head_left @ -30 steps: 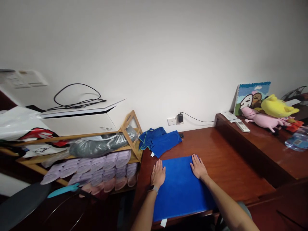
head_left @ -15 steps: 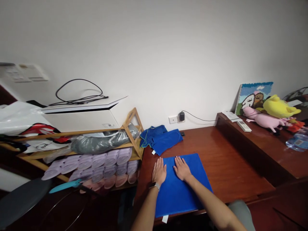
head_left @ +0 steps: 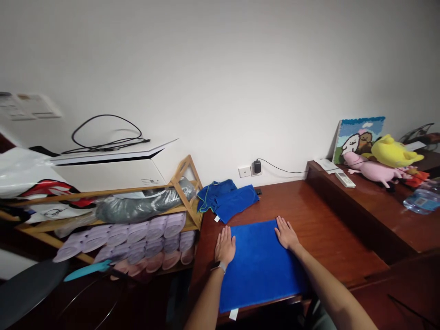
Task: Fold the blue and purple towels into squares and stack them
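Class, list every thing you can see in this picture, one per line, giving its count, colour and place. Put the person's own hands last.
flat cloth: one, blue, spread on the table's near edge
crumpled cloths: a pile, blue, by the wall
table: one, reddish brown
charger: one, black, in the wall socket
remote: one, white, on the raised shelf
picture: one, blue-edged, leaning on the wall
soft toys: yellow and pink, on the shelf
rack: one, wooden, left of the table
white box: one, on the rack
left hand: flat on the cloth's left edge
right hand: flat on its far right corner
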Available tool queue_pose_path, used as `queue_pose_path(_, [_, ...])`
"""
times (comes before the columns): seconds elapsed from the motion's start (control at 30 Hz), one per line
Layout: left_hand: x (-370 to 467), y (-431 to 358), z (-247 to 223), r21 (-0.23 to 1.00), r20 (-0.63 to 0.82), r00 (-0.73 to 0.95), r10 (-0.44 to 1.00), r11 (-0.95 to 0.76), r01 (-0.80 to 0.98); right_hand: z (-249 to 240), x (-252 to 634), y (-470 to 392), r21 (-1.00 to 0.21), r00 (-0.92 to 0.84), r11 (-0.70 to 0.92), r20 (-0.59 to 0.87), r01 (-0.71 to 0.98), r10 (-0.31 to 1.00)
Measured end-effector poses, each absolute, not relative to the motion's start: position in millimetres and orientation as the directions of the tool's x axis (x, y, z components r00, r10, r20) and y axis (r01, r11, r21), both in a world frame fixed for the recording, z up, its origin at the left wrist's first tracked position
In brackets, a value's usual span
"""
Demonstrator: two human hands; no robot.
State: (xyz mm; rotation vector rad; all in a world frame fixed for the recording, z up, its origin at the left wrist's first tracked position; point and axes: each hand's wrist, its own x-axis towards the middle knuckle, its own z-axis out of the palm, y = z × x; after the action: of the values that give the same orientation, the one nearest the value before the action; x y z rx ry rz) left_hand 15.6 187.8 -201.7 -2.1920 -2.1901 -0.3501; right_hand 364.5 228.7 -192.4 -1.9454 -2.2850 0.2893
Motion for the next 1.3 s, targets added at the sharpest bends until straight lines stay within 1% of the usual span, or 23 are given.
queue_pose_path(0.13, [12.8,189.2,-195.0,0.133,0.173,-0.008,0.985,-0.015,0.991,-180.3,348.7,221.8,-0.203,-0.138,0.132,-0.016,0.970,0.990])
queue_pose_path(0.2, [13.4,189.1,-187.4,0.128,0.176,0.001,0.984,-0.024,0.991,-173.4,332.9,211.2,-0.203,-0.138,0.143,0.039,0.969,0.990])
queue_pose_path(0.3, [31.2,181.1,-175.0,0.113,0.206,0.045,0.978,-0.070,0.991,-169.6,302.9,185.8,-0.229,-0.194,0.223,0.141,0.948,0.971])
queue_pose_path(0.4, [75.9,159.4,-170.8,0.112,0.249,0.182,0.951,-0.215,0.970,-174.3,279.5,157.5,-0.253,-0.256,0.293,0.171,0.922,0.952])
queue_pose_path(0.47, [109.6,141.3,-174.6,0.135,0.242,0.309,0.920,-0.347,0.928,-179.1,273.6,143.4,-0.258,-0.306,0.330,0.130,0.908,0.943])
queue_pose_path(0.53, [132.5,125.6,-181.1,0.167,0.200,0.373,0.906,-0.407,0.898,-182.6,274.4,135.5,-0.260,-0.348,0.358,0.085,0.897,0.934])
queue_pose_path(0.6, [136.3,115.2,-186.9,0.180,0.166,0.370,0.914,-0.397,0.900,-183.7,277.8,133.1,-0.266,-0.351,0.357,0.070,0.895,0.934])
queue_pose_path(0.67, [121.0,109.3,-191.3,0.169,0.166,0.334,0.928,-0.361,0.917,-182.4,280.1,133.4,-0.276,-0.321,0.327,0.069,0.904,0.945])
queue_pose_path(0.73, [92.7,105.1,-195.2,0.151,0.193,0.283,0.940,-0.313,0.938,-179.8,279.8,133.9,-0.281,-0.295,0.302,0.068,0.911,0.953])
queue_pose_path(0.9, [20.8,95.8,-203.2,0.135,0.245,0.093,0.965,-0.129,0.983,-174.2,275.9,132.5,-0.296,-0.277,0.272,0.028,0.915,0.961])
queue_pose_path(1.03, [8.3,88.3,-197.6,0.123,0.320,0.029,0.947,-0.072,0.990,-168.9,278.8,137.2,-0.350,-0.287,0.268,-0.002,0.898,0.958])
queue_pose_path(1.13, [34.2,75.9,-186.7,0.114,0.387,0.077,0.919,-0.131,0.985,-163.1,285.1,139.9,-0.439,-0.264,0.239,0.002,0.866,0.964])
queue_pose_path(1.2, [63.4,64.4,-180.9,0.108,0.374,0.165,0.912,-0.220,0.969,-160.6,289.0,134.1,-0.482,-0.242,0.252,0.085,0.839,0.967])
queue_pose_path(1.23, [79.2,58.7,-179.5,0.107,0.354,0.213,0.911,-0.266,0.958,-160.5,290.1,127.9,-0.486,-0.241,0.278,0.138,0.829,0.961])
queue_pose_path(1.3, [107.8,49.2,-179.5,0.110,0.300,0.294,0.907,-0.339,0.934,-163.5,290.4,110.5,-0.454,-0.270,0.340,0.214,0.824,0.939])
